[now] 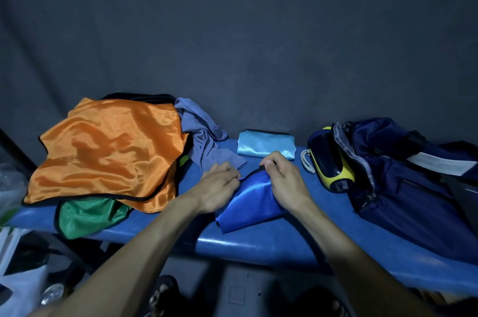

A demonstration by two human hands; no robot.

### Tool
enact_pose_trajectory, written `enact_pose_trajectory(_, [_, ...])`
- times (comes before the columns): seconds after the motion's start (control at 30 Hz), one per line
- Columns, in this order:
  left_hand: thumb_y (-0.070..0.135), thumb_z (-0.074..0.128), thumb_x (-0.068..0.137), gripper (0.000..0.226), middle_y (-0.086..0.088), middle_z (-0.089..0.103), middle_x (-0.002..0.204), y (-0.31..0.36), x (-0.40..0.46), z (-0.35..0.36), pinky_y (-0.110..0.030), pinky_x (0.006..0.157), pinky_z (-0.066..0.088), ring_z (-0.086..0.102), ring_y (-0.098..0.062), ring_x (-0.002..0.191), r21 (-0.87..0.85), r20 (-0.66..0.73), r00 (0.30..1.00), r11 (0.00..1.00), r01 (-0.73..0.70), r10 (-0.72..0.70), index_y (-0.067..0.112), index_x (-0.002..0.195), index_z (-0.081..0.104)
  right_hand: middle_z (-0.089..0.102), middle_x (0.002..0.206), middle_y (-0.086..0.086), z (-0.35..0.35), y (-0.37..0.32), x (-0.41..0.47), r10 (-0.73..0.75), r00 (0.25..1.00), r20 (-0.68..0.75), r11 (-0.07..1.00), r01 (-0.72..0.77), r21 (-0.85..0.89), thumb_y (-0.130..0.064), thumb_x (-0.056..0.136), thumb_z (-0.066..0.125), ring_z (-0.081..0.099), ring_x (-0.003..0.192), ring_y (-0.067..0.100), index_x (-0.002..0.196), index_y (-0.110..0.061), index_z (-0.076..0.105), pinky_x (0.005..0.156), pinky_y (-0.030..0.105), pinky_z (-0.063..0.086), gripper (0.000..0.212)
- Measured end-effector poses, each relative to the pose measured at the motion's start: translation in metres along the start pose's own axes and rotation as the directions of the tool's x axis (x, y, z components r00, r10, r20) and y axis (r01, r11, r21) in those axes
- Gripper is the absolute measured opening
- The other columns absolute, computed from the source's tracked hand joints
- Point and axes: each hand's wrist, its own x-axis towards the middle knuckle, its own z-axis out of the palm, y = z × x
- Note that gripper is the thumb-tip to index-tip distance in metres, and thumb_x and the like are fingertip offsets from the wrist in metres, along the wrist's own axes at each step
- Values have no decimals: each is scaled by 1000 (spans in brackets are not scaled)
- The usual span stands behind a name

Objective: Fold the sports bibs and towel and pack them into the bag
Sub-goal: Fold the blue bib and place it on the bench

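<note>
I see the bench [258, 241] carrying everything. Navy bag [403, 187] sits at its right end, orange bib [108, 153] over green bib [88, 215] at left, grey towel [204, 135] behind. Blue bib [248, 203] lies at centre; left hand [217, 187] and right hand [284, 179] both pinch its far edge. Folded light-blue bib [266, 146] sits just beyond.

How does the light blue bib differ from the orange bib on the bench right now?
The light blue bib is folded into a compact rectangle; the orange bib lies spread out and rumpled. The light blue bib sits alone at the back of the bench; the orange bib covers a green bib. Neither is touched by a hand. Both are shiny with dark trim.
</note>
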Motion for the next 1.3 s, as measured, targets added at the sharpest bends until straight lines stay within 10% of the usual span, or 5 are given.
enact_pose_trajectory(0.23, [40, 44, 107, 34, 16, 51, 71, 6, 9, -15, -24, 66, 38, 48, -4, 67, -335, -195, 981, 939, -75, 9, 17, 85, 55, 65, 95, -7, -10, 0, 31, 79, 995, -53, 993, -74, 91, -19, 105, 42, 57, 89, 6, 94, -18, 61, 72, 9, 39, 23])
enact_pose_trajectory(0.57, [31, 56, 103, 19, 7, 65, 82, 12, 84, -22, -30, 79, 46, 60, -13, 79, -214, -371, 928, 970, -119, 32, 17, 93, 64, 62, 78, -5, -17, 21, 84, 274, 955, -112, 946, -247, 211, -28, 101, 54, 57, 80, 18, 79, -18, 63, 70, 32, 41, 26])
enact_pose_trajectory(0.8, [33, 57, 102, 22, 4, 61, 69, 11, 182, -51, -31, 70, 43, 52, -15, 66, -241, -307, 952, 968, -67, -11, 19, 86, 65, 23, 163, 4, -29, 23, 111, 181, 969, -168, 983, -172, 67, -27, 107, 43, 28, 149, 18, 159, -15, 27, 112, 20, 20, 56])
enact_pose_trajectory(0.97, [28, 60, 100, 20, 0, 69, 82, -3, 186, -28, -31, 75, 44, 60, -21, 80, -117, -418, 908, 991, -62, 7, 12, 91, 68, 38, 149, 7, -27, 37, 119, 154, 973, -170, 972, -180, -153, -15, 100, 56, 51, 127, 24, 143, -12, 48, 104, 25, 34, 44])
enact_pose_trajectory(1.3, [33, 70, 92, 21, 7, 63, 90, -5, 172, -6, -9, 70, 39, 59, -4, 83, -524, -598, 728, 851, -38, -335, 18, 98, 57, 59, 132, 7, -21, 48, 123, 256, 942, -216, 960, -275, -61, -13, 88, 66, 53, 125, 23, 133, -18, 57, 100, 24, 38, 46])
